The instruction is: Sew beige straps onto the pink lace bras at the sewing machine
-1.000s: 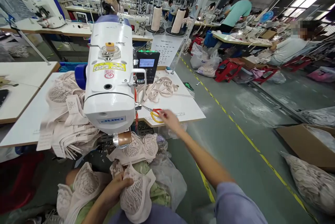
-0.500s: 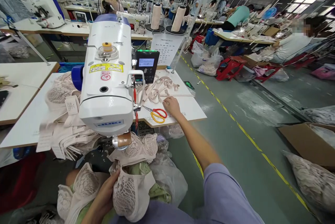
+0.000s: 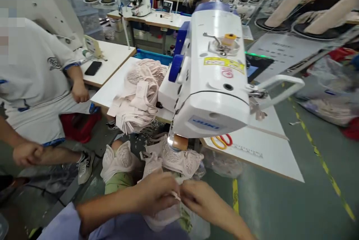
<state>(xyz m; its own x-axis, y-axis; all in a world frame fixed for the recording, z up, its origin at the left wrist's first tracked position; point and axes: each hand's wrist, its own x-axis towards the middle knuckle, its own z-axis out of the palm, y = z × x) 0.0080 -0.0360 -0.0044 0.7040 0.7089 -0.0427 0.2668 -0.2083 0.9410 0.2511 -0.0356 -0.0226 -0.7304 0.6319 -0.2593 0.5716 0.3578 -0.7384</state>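
Note:
Above my lap, my left hand [image 3: 157, 193] and my right hand [image 3: 203, 199] meet with fingers closed. A beige lace bra [image 3: 162, 217] hangs below the left fingers, which grip it. A narrow pale strap [image 3: 176, 195] shows between the hands; my right fingers pinch at it, though blur and the fingers hide most of the grip. Just beyond the hands, another lace bra [image 3: 182, 162] lies under the front end of the white sewing machine [image 3: 218, 101]. One more bra [image 3: 119, 159] rests on my leg to the left.
A stack of beige bras [image 3: 137, 105] lies on the table left of the machine. Scissors with red and yellow handles [image 3: 221, 141] rest at its right. A co-worker in a white shirt [image 3: 36, 67] sits close on the left, near a phone [image 3: 93, 68].
The view has swung left, bringing a co-worker into sight. My right hand has come from the strap pile on the table to my left hand over my lap.

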